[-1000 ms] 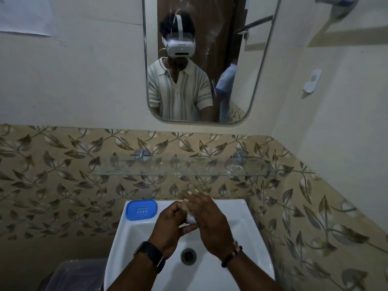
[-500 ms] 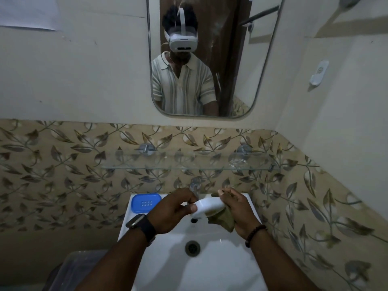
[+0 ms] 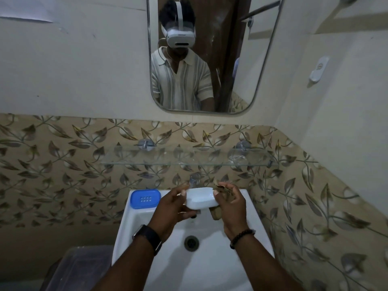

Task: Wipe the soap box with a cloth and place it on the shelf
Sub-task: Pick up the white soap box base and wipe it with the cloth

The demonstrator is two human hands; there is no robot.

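Observation:
Over the white sink (image 3: pixel 241 267) both hands meet on a white soap box (image 3: pixel 200 198). My left hand (image 3: pixel 172 208) grips its left end, thumb on top. At the box's right end, my right hand (image 3: pixel 230 203) holds a crumpled brownish cloth (image 3: pixel 216 213), which hangs below the palm; its thumb rests on the box's right edge. A blue perforated soap tray (image 3: pixel 144 198) lies on the sink's back left corner. The glass shelf (image 3: pixel 168 159) is fixed to the leaf-patterned tiles above the tap.
A chrome tap (image 3: pixel 195 179) stands just behind the box. Crumpled clear plastic (image 3: pixel 236 158) lies at the shelf's right end. The mirror (image 3: pixel 212 53) hangs above. A translucent bin (image 3: pixel 77 267) sits left of the sink. The side wall stands close on the right.
The box has come out from between my clasped hands and now lies level and flat-side up. The cloth has shifted from under the box to its right end.

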